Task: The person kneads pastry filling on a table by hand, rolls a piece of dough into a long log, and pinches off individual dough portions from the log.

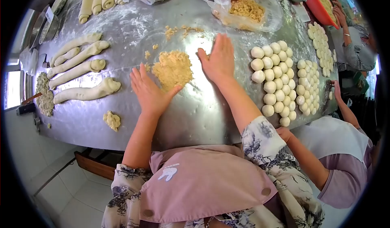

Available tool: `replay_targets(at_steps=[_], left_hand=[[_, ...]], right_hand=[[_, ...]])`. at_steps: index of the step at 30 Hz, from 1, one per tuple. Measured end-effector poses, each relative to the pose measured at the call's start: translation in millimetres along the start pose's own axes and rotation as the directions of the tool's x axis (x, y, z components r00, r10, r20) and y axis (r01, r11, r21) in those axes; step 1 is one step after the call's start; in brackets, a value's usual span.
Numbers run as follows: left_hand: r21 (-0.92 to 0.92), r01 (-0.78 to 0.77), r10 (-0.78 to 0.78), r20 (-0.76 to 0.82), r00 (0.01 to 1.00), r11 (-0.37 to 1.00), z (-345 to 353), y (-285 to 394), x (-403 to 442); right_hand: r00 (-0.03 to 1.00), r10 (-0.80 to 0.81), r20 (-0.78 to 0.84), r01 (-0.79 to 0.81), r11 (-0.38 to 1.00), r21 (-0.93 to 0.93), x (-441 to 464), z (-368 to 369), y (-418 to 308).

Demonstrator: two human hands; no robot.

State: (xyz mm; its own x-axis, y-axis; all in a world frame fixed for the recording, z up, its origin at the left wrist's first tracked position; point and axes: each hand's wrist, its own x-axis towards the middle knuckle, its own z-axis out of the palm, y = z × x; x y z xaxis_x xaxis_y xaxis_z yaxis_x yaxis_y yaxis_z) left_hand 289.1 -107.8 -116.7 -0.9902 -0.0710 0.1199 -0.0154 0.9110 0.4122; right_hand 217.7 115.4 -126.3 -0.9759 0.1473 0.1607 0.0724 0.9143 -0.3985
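Observation:
A flattened heap of crumbly yellow filling (172, 68) lies on the metal table between my hands. My left hand (151, 90) is at its lower left edge, fingers spread, the thumb by the heap's bottom. To the right of the heap, my right hand (218, 59) is held flat with the thumb apart, holding nothing. Small crumbs (185, 31) are scattered behind the heap. Several long dough ropes (87, 92) lie at the left, and a small lump of dough (111, 121) sits near the front edge.
Rows of round dough balls (278, 79) stand at the right, with more beyond. A plastic bag of filling (247, 9) and dough rolls (97, 0) are at the back. A co-worker (337, 146) is close on my right; another person (359, 45) is farther off.

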Motion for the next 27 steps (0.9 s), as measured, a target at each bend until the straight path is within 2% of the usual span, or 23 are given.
replay_targets(at_steps=[1, 3, 4, 5, 7, 9, 10, 11, 13, 14, 16, 19, 23, 27], left_hand=[[0.005, -0.009, 0.009, 0.011, 1.0, 1.0, 0.1, -1.4, 3.6], [-0.064, -0.06, 0.062, 0.021, 0.998, 0.996, 7.3, -5.5, 12.3], [-0.101, -0.085, 0.089, 0.03, 0.996, 0.991, 10.4, -6.5, 14.3], [-0.168, -0.091, 0.106, 0.079, 0.991, 0.982, 10.8, -3.5, 16.5], [-0.302, -0.088, 0.143, 0.165, 0.976, 0.949, 6.4, 6.9, 21.4], [-0.336, -0.187, 0.263, 0.196, 0.945, 0.923, -14.1, 13.5, 26.0], [-0.383, -0.155, 0.25, 0.211, 0.945, 0.911, -17.4, 9.7, 20.6], [-0.428, -0.121, 0.236, 0.226, 0.945, 0.896, -20.7, 5.8, 15.3], [-0.554, 0.097, 0.071, 0.274, 0.959, 0.827, -22.1, -16.1, -8.5], [-0.52, 0.056, 0.071, 0.221, 0.973, 0.853, -29.6, -18.3, -14.0], [-0.443, -0.013, 0.068, 0.11, 0.992, 0.896, -46.7, -17.5, -23.2], [-0.516, 0.071, -0.012, 0.118, 0.993, 0.853, -54.8, -12.7, -30.7], [-0.48, -0.052, 0.071, 0.023, 0.997, 0.876, -49.0, -8.6, -43.3], [-0.461, -0.107, 0.136, 0.03, 0.99, 0.881, -48.6, -4.1, -57.1]], right_hand=[[0.998, -0.055, -0.029, 0.056, 0.997, 0.05, 5.9, 9.3, -7.0], [0.988, -0.118, 0.099, 0.079, 0.939, 0.335, 20.0, 7.6, -31.6], [0.982, -0.187, 0.03, 0.152, 0.87, 0.47, 19.9, 10.0, -46.4], [0.961, -0.236, 0.146, 0.118, 0.823, 0.556, 20.5, 10.8, -58.8], [0.924, -0.373, 0.082, 0.292, 0.829, 0.477, 5.5, 15.1, -83.3], [0.885, -0.466, 0.013, 0.433, 0.832, 0.348, -9.7, 18.7, -91.3], [0.859, -0.512, -0.016, 0.495, 0.823, 0.277, -15.6, 19.4, -91.4], [0.841, -0.541, 0.016, 0.515, 0.809, 0.283, -20.4, 16.6, -88.5], [0.801, -0.595, 0.068, 0.554, 0.779, 0.293, -26.2, 7.0, -77.3], [0.781, -0.625, 0.004, 0.597, 0.748, 0.289, -33.6, 6.8, -70.1], [0.79, -0.613, -0.006, 0.589, 0.757, 0.284, -54.0, 3.3, -57.0], [0.788, -0.615, 0.006, 0.583, 0.749, 0.315, -88.0, -8.9, -36.4], [0.817, -0.571, 0.075, 0.517, 0.785, 0.342, -131.1, -45.3, -3.1], [0.954, -0.301, 0.016, 0.298, 0.95, 0.092, -149.7, -72.7, 15.0]])
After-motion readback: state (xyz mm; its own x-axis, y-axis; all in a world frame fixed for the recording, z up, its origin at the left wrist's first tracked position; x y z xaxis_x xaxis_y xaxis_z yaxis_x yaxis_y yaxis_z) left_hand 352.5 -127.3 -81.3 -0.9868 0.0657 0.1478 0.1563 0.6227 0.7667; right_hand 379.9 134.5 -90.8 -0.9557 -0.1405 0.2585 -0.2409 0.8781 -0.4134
